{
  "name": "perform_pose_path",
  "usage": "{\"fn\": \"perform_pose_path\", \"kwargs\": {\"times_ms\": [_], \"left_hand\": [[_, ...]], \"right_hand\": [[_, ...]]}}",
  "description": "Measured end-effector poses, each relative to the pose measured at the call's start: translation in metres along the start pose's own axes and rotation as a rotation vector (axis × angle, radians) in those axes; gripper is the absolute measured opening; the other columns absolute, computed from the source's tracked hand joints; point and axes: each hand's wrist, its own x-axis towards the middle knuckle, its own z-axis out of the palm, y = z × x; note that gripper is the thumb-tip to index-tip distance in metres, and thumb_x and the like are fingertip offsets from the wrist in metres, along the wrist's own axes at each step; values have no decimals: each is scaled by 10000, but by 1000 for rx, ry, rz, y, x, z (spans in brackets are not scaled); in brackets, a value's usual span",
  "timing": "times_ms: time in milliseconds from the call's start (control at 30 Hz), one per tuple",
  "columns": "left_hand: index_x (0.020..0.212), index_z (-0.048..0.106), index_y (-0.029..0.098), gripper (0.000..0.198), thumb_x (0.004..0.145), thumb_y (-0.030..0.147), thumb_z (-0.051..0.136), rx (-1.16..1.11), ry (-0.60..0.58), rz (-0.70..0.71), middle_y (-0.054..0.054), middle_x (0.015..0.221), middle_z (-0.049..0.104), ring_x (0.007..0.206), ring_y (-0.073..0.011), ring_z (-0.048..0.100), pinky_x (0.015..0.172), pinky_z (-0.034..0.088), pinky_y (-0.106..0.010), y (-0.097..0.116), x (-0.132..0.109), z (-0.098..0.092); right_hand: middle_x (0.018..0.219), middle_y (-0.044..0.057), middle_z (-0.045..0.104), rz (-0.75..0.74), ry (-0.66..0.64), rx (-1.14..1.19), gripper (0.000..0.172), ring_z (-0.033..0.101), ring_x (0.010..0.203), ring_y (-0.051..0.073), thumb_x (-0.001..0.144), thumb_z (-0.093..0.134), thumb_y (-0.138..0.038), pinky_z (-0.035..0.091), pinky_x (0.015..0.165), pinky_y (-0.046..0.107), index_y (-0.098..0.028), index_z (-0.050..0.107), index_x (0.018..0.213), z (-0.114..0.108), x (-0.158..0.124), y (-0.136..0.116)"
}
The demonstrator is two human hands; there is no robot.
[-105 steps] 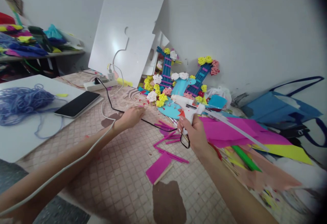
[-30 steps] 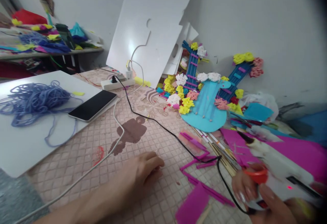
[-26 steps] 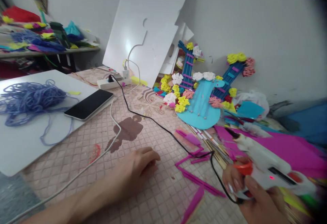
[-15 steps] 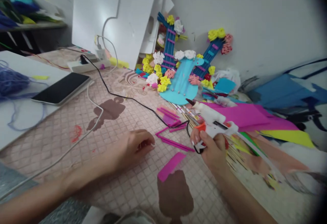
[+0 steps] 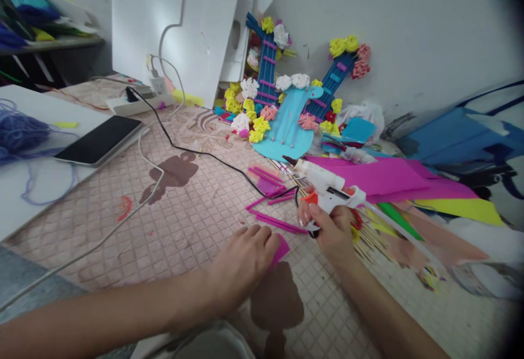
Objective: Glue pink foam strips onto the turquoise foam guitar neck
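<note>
My right hand (image 5: 331,225) is wrapped around the handle of a white hot glue gun (image 5: 333,190) with an orange trigger, its dark nozzle pointing up and left. A long glue stick runs out of the gun's back. My left hand (image 5: 251,255) is closed with its fingers curled down over a magenta paper strip (image 5: 281,251); most of the strip and the fingertips are hidden beneath the hand. Beyond the hands lie thin magenta paper sticks (image 5: 278,222), several of them, partly crossed by the gun's black cord (image 5: 213,158).
Blue paper guitars (image 5: 286,124) trimmed with paper flowers lean at the back wall. Magenta sheets (image 5: 380,179) and thin wooden sticks (image 5: 370,239) lie right. A phone (image 5: 100,141), purple yarn (image 5: 20,130) and a power strip (image 5: 141,102) are left. A white cable (image 5: 102,239) crosses the tabletop.
My left hand has moved right, onto the magenta paper strip, and its fingers have come down over it. My right hand still holds the glue gun, with the view slightly shifted.
</note>
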Motion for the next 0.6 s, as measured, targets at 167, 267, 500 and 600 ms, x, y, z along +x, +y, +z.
{"fn": "perform_pose_path", "kwargs": {"times_ms": [167,267,500,600], "left_hand": [[926,563,185,218,805,47,446,-342,29,-70,-19,861,629,730,-141,580,649,456,-259,-37,-7,-17],[906,566,185,202,803,56,448,-384,88,-101,-11,838,616,711,-125,564,645,438,-247,-46,-10,-21],[981,536,187,291,781,366,648,-118,66,-86,-87,1059,578,961,-245,549,795,471,-379,-15,1,-1],[928,536,175,175,789,248,615,-98,72,-117,-78,1012,590,919,-225,556,767,470,-352,-13,8,3]], "right_hand": [[583,-29,510,10,10,84,126,476,539,131,835,609,-282,378,531,283,-194,625,923,0,4,-3],[574,-34,488,6,31,156,81,475,532,121,833,598,-260,383,518,273,-199,599,780,1,10,-8],[536,-41,440,-8,60,262,268,441,488,107,785,638,-266,348,454,249,-201,470,588,4,24,-19],[544,-39,457,-16,33,273,260,459,499,107,798,627,-251,354,479,253,-198,474,594,2,24,-17]]}}
